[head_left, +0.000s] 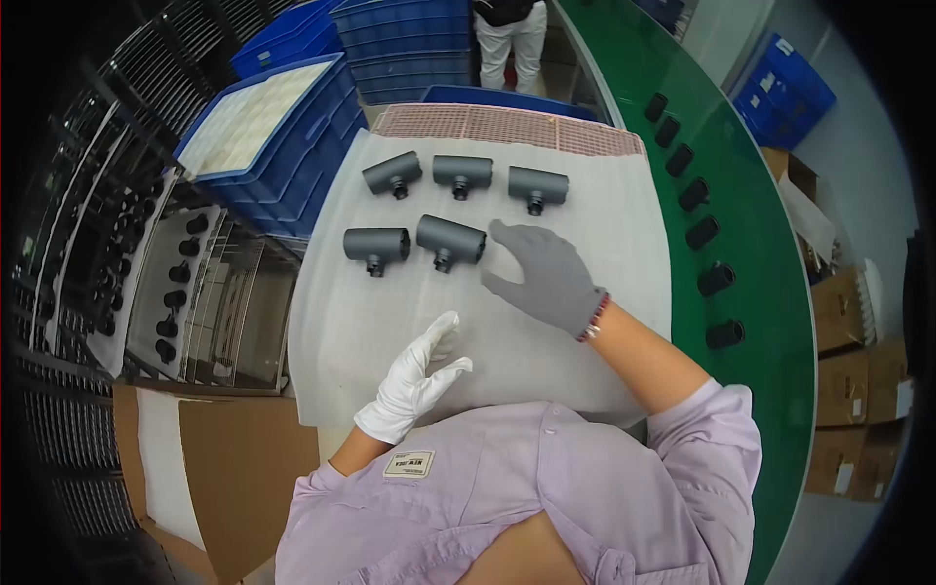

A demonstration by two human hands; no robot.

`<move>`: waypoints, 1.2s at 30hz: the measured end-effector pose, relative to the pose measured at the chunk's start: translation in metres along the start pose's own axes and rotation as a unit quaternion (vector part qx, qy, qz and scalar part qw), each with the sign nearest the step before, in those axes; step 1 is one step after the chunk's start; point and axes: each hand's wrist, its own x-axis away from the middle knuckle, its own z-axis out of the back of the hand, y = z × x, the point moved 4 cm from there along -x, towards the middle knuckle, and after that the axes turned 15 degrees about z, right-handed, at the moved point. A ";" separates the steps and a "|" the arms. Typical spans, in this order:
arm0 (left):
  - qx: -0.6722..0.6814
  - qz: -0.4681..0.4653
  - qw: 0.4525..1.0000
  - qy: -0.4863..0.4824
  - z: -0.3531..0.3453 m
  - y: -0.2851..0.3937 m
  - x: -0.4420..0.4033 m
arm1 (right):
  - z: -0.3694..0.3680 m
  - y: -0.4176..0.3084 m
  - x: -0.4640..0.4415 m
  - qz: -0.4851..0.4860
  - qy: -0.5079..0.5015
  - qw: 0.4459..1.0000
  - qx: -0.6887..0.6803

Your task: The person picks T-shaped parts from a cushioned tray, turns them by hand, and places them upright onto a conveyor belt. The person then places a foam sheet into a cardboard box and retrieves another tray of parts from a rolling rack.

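Holding the gray-gloved right grip [549, 278] spread just beside a dark cylinder [450, 237], toward the far edge of the counter [624, 224]. Hovering by the near edge with white-gloved left grip [408, 386] parted.

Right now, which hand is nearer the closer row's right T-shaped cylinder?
Right. The right hand is just right of the T-shaped cylinder; the left hand is farther off, lower in view.

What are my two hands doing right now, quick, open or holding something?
Left hand: open, fingers loosely bent, nothing held, near the white sheet.
Right hand: open, nothing held, beside a gray tube; cannot tell if touching.
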 end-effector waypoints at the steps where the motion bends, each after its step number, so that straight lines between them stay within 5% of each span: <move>1: 0.003 -0.002 1.000 0.013 0.007 -0.004 0.005 | -0.023 -0.002 -0.031 -0.025 -0.060 0.998 -0.007; 8: 0.083 0.028 0.996 0.026 0.058 -0.029 0.023 | -0.115 0.022 -0.106 -0.100 -0.236 0.964 0.074; 12: 0.134 0.045 0.990 0.010 0.081 -0.013 0.020 | -0.070 0.008 -0.093 -0.231 -0.153 0.961 0.009; 13: 0.125 0.043 0.991 -0.009 0.082 -0.001 0.015 | -0.068 0.009 -0.084 -0.244 0.026 0.937 -0.250; 14: 0.130 0.051 0.990 -0.019 0.082 0.007 0.009 | -0.067 0.007 -0.070 -0.238 0.208 0.818 -0.480; 15: 0.204 0.035 0.977 -0.050 0.082 0.016 0.000 | -0.060 -0.010 -0.061 -0.252 0.209 0.816 -0.476; 17: 0.276 0.025 0.956 -0.093 0.080 0.029 -0.019 | -0.042 -0.048 -0.046 -0.271 0.305 0.653 -0.639; 19: 0.404 0.112 0.887 -0.194 0.068 0.034 -0.035 | -0.040 -0.060 -0.027 -0.311 0.280 0.649 -0.635; 20: 0.425 0.130 0.867 -0.224 0.063 0.046 -0.037 | -0.036 -0.068 -0.020 -0.305 0.272 0.691 -0.597; 23: 0.388 0.149 0.882 -0.222 0.057 0.040 -0.046 | -0.033 -0.072 0.000 -0.301 0.280 0.746 -0.524; 25: 0.399 0.162 0.879 -0.206 0.054 0.039 -0.041 | -0.019 -0.077 0.011 -0.365 0.157 0.799 -0.451; 26: 0.229 -0.025 0.965 -0.121 0.056 0.053 -0.038 | -0.013 -0.077 0.021 -0.370 0.161 0.798 -0.448; 27: 0.043 -0.213 0.976 -0.026 0.055 0.068 -0.028 | -0.009 -0.077 0.031 -0.380 0.149 0.784 -0.467; 28: -0.066 -0.276 0.958 -0.036 0.054 0.071 -0.021 | -0.007 -0.078 0.040 -0.391 0.137 0.769 -0.487; 31: -0.162 -0.345 0.923 -0.047 0.040 0.072 -0.016 | 0.011 -0.088 0.046 -0.447 0.107 0.790 -0.406; 35: -0.084 -0.322 0.940 -0.073 0.020 0.075 -0.009 | 0.025 -0.085 0.069 -0.442 0.082 0.799 -0.399; 36: -0.086 -0.322 0.940 -0.072 0.014 0.080 -0.005 | 0.024 -0.083 0.075 -0.356 0.136 0.825 -0.417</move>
